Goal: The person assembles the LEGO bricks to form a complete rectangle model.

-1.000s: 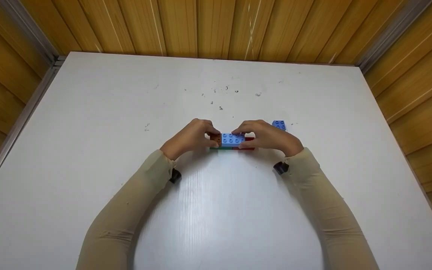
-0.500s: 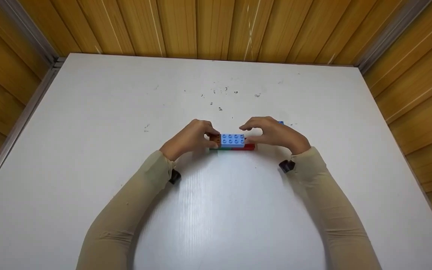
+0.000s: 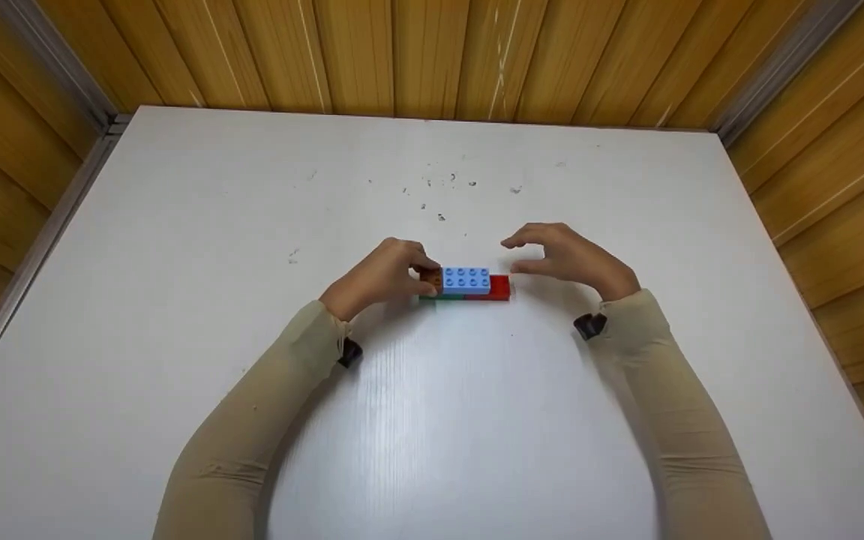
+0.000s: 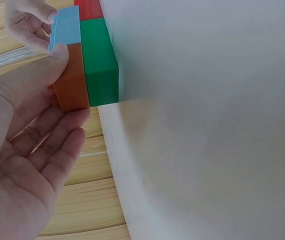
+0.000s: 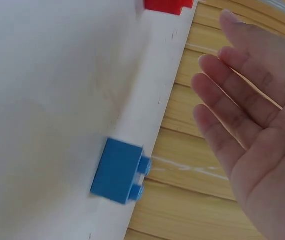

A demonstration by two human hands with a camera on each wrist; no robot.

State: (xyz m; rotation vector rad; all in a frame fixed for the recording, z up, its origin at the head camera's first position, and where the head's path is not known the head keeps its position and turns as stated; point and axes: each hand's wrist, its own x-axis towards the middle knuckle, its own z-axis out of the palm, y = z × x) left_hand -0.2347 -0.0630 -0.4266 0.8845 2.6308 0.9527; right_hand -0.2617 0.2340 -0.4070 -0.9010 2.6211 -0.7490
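We see the light-blue brick (image 3: 466, 280) and the orange brick (image 4: 73, 80) end to end atop the green brick (image 4: 101, 65) and the red brick (image 3: 500, 287), around the middle of the white table (image 3: 432, 420). The left hand (image 3: 381, 270) pinches the orange brick; the right hand (image 3: 576, 256) is off the stack, thumb and fingers apart, holding nothing. We judge the step in hand to be building the upper row; the next move likely calls for covering the red brick's bare end while the left hand steadies the stack. Only the right wrist view shows us a loose blue brick (image 5: 116, 170); the left wrist view bares the green brick's end.
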